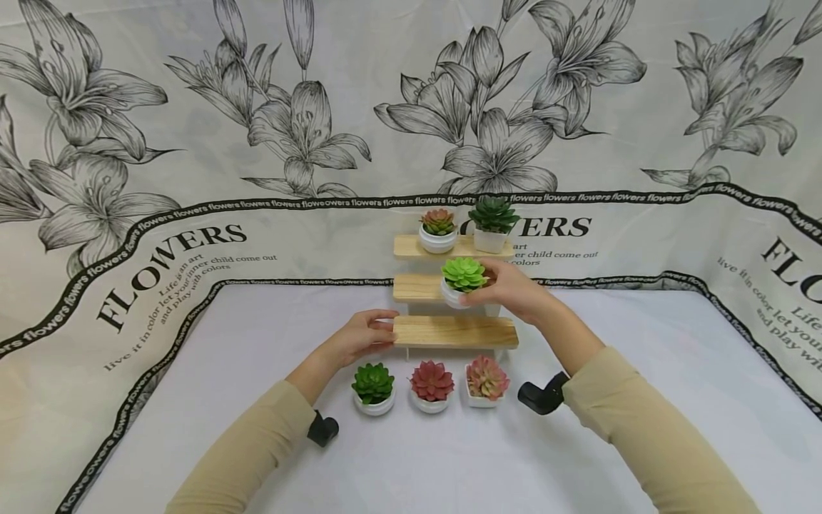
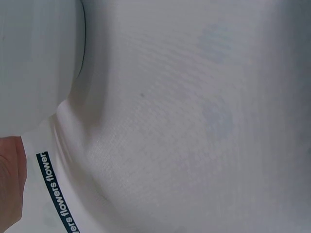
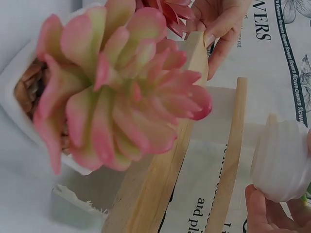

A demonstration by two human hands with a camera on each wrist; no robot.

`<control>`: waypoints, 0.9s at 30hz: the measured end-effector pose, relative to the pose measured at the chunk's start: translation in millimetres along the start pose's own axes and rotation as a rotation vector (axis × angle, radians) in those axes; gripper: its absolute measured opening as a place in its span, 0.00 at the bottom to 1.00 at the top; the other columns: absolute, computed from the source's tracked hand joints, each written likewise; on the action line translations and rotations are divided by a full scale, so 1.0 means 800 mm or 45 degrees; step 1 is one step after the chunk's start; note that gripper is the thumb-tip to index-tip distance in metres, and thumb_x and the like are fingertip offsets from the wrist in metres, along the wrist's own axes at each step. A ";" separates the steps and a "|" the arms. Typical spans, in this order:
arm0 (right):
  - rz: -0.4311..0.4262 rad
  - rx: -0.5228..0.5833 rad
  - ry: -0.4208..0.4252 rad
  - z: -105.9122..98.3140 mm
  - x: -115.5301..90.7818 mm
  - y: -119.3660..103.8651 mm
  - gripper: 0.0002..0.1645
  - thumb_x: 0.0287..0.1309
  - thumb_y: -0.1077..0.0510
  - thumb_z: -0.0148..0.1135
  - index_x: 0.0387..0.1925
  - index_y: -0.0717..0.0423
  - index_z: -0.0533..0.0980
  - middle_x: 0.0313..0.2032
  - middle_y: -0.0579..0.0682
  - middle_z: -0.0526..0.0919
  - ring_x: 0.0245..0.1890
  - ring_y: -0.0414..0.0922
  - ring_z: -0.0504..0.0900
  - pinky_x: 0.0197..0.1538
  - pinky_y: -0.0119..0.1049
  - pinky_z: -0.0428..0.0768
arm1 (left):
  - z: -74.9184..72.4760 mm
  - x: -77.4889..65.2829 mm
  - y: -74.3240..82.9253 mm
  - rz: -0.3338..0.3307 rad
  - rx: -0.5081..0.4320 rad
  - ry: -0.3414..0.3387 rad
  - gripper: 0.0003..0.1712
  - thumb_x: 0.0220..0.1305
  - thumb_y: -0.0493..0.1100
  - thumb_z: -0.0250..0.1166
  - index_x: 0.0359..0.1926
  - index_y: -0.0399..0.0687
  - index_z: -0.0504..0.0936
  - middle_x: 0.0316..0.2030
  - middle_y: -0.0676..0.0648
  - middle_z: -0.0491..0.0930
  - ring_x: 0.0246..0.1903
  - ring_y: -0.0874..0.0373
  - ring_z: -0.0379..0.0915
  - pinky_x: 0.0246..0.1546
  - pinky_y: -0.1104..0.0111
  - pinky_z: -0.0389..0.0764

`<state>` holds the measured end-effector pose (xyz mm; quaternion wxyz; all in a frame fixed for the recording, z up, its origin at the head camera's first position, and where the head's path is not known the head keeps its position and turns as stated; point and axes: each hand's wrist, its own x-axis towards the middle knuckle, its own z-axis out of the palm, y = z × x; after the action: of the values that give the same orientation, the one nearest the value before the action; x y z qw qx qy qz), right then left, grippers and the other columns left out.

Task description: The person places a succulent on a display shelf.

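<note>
My right hand (image 1: 516, 291) grips a white round pot with a light green succulent (image 1: 464, 274) at the right part of the middle tier of a three-step wooden display stand (image 1: 456, 333). From the right wrist view, the ribbed white pot (image 3: 279, 162) looks apart from the middle board, its base tilted toward the camera. At the left end of the bottom board my left hand (image 1: 359, 337) pinches the wood between thumb and fingers. A red-green succulent (image 1: 439, 232) and a dark green succulent (image 1: 491, 223) stand on the top tier.
In front of the stand, a row holds a green succulent (image 1: 373, 389), a red succulent (image 1: 432, 386) and a pink-tipped succulent (image 1: 486, 381) in white pots. A flower-printed cloth (image 1: 321, 243) hangs behind. The left wrist view shows mostly white cloth (image 2: 184, 121).
</note>
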<state>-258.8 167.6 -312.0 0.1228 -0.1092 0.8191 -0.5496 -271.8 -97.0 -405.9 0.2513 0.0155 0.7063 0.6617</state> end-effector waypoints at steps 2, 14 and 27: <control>-0.002 -0.014 0.013 0.002 0.004 -0.001 0.41 0.47 0.64 0.67 0.63 0.64 0.62 0.53 0.60 0.70 0.48 0.49 0.69 0.53 0.40 0.72 | 0.000 0.001 -0.001 -0.006 -0.003 -0.002 0.28 0.60 0.28 0.59 0.63 0.37 0.67 0.51 0.36 0.72 0.39 0.56 0.74 0.47 0.64 0.79; 0.051 0.014 0.043 0.017 0.025 -0.009 0.39 0.47 0.65 0.68 0.61 0.67 0.62 0.51 0.61 0.70 0.48 0.50 0.70 0.48 0.36 0.76 | -0.002 0.003 -0.002 -0.014 -0.018 0.003 0.28 0.60 0.27 0.59 0.62 0.37 0.67 0.50 0.37 0.73 0.39 0.56 0.75 0.45 0.66 0.80; 0.079 -0.007 0.099 0.029 0.039 -0.010 0.41 0.45 0.65 0.70 0.62 0.63 0.64 0.48 0.61 0.69 0.46 0.49 0.70 0.44 0.36 0.78 | -0.002 0.002 0.000 -0.018 -0.017 0.012 0.28 0.60 0.28 0.59 0.62 0.37 0.67 0.49 0.38 0.73 0.38 0.57 0.74 0.45 0.65 0.80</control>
<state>-280.2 134.4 -315.9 0.1076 -0.0628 0.8278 -0.5471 -273.6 -97.7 -406.4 0.2526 0.0056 0.7031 0.6647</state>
